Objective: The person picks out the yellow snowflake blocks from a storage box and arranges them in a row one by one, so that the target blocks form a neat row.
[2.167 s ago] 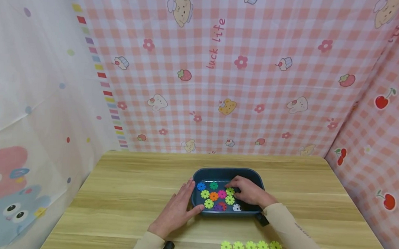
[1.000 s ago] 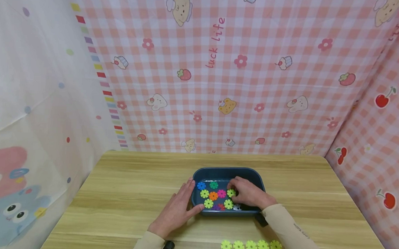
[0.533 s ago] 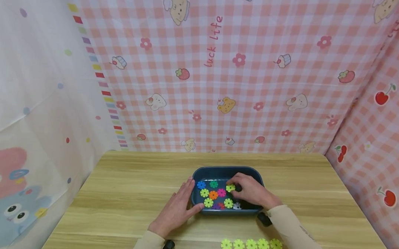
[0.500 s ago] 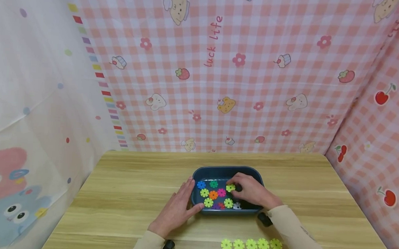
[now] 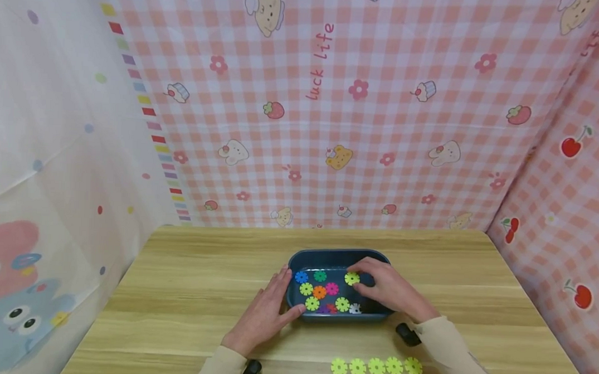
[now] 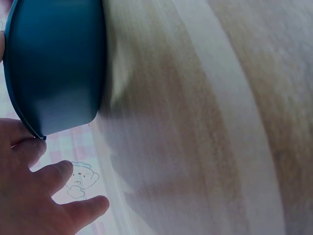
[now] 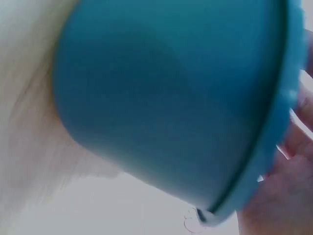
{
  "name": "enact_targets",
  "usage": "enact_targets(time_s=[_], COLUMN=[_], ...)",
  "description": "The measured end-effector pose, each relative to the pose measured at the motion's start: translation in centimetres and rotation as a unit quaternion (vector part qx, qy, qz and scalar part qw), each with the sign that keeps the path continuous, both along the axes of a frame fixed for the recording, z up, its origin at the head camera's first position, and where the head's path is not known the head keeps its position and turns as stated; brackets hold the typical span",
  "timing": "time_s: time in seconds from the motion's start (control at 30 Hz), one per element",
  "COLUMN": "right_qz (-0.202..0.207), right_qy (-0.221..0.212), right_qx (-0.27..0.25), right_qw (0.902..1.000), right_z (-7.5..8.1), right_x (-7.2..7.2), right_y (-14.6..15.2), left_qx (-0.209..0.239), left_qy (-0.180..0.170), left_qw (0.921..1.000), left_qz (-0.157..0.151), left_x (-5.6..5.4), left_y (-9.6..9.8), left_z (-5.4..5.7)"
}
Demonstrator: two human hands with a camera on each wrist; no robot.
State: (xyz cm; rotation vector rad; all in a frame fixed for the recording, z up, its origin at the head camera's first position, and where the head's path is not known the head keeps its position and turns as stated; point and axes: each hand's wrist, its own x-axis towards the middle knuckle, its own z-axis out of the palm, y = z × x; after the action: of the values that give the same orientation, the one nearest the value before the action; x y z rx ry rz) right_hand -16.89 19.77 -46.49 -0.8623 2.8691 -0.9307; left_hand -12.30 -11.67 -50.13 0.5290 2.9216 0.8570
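Observation:
A dark blue tray (image 5: pixel 326 259) on the table holds several notched plastic snowflake discs of different colours. My right hand (image 5: pixel 390 288) reaches over its right end and pinches a yellow-green snowflake disc (image 5: pixel 352 278) between thumb and forefinger. Fairly straight, the fingers of my left hand (image 5: pixel 262 315) rest against the tray's left end, thumb at the near corner. In the left wrist view, fingertips (image 6: pixel 32 147) touch the rim. The tray's outer wall (image 7: pixel 161 98) fills the right wrist view and hides the pinched disc.
Several yellow-green discs (image 5: pixel 376 367) lie in a row on the table near its front edge. Inside the tray are an orange disc (image 5: pixel 319 292), a pink disc (image 5: pixel 332 289) and a white disc (image 5: pixel 355 309). A patterned cloth (image 5: pixel 302 126) hangs behind the table.
Within the tray, the right hand has drawn a yellow-green disc away from the others, to the back and then right. Its wrist has shifted right. The left hand stays at the tray's end.

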Motion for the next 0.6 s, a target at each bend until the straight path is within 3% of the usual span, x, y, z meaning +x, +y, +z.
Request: enact_targets(time_s=[0.6], right_qz=[-0.003], right_qy=[0.051], right_qx=[-0.020], right_qw=[0.9985], right_z=[0.6], right_x=[3.1], right_y=[2.3], left_qx=[-0.002], left_qy=[0.002], left_qw=[1.0000], left_qz=[-0.001], left_x=[0.0], left_y=[0.1], left_z=[0.0])
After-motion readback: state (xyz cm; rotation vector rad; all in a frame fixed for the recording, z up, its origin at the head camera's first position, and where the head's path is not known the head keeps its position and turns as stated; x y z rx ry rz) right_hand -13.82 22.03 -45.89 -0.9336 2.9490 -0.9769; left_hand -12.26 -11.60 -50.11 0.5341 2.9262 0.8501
